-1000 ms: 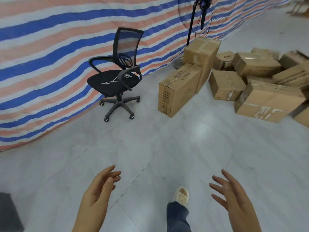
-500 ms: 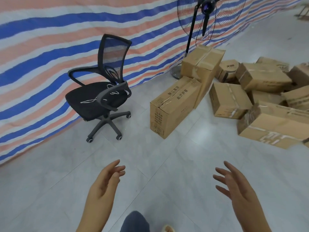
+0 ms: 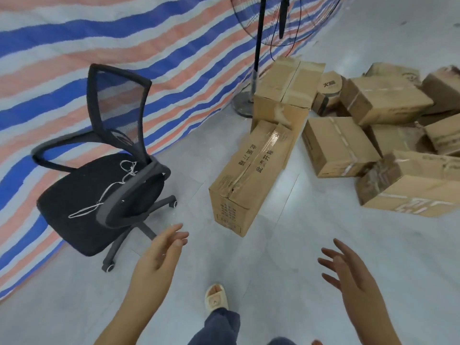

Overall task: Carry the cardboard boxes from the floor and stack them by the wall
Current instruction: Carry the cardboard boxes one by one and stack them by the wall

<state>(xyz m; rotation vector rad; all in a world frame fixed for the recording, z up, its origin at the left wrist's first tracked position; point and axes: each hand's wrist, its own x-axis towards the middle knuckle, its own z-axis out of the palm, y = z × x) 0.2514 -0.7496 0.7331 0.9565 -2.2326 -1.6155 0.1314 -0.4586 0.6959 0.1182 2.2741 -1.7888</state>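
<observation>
Left hand (image 3: 159, 255) and right hand (image 3: 348, 275) hover empty, fingers spread, over the floor (image 3: 286, 257). Long cardboard box (image 3: 251, 180) lies at 12 o'clock, office chair (image 3: 104, 185) at 10, box pile (image 3: 388, 125) at 2.

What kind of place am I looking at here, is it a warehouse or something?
Probably a makeshift storeroom or workshop corner. Taped cardboard boxes lie scattered on a grey tiled floor, a striped tarpaulin serves as the wall, and a pedestal fan stands beside an office chair.

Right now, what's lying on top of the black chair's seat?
A thin white string lies looped across the black chair seat. The near armrest covers part of the seat, so anything under it is hidden.
</observation>
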